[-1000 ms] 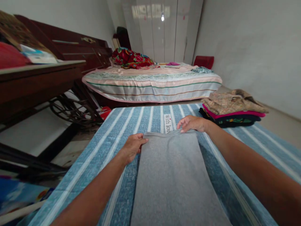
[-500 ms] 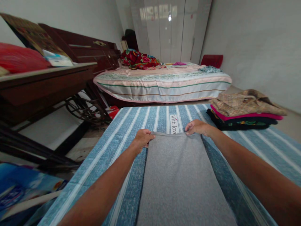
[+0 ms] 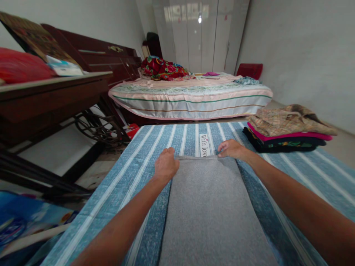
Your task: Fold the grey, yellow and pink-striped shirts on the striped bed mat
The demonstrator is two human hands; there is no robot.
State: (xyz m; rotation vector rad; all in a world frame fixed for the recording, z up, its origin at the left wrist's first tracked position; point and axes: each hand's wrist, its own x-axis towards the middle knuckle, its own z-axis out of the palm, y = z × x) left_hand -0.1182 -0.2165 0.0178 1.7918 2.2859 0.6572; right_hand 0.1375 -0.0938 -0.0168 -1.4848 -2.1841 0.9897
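A folded grey garment [image 3: 213,207] lies lengthwise before me on the blue-and-white striped sheet [image 3: 130,162]. Its kind does not show. At the garment's far left corner is my left hand [image 3: 166,162], its fingers curled closed on the edge; the fingertips are mostly hidden behind the hand. My right hand [image 3: 233,149] pinches the far edge near the right corner between thumb and fingers. Just beyond that edge, the printed words "With love" show on the sheet.
A stack of folded clothes [image 3: 288,127] sits at the right, a checked brown one on top. Past the striped surface stands a bed [image 3: 191,99] with a red floral blanket [image 3: 163,68]. To the left is a sewing-machine table [image 3: 55,88] with iron wheels beneath.
My left hand has turned over at the corner, its back now facing me more and the thumb no longer stretched over the edge. My right hand keeps its pinch almost unmoved.
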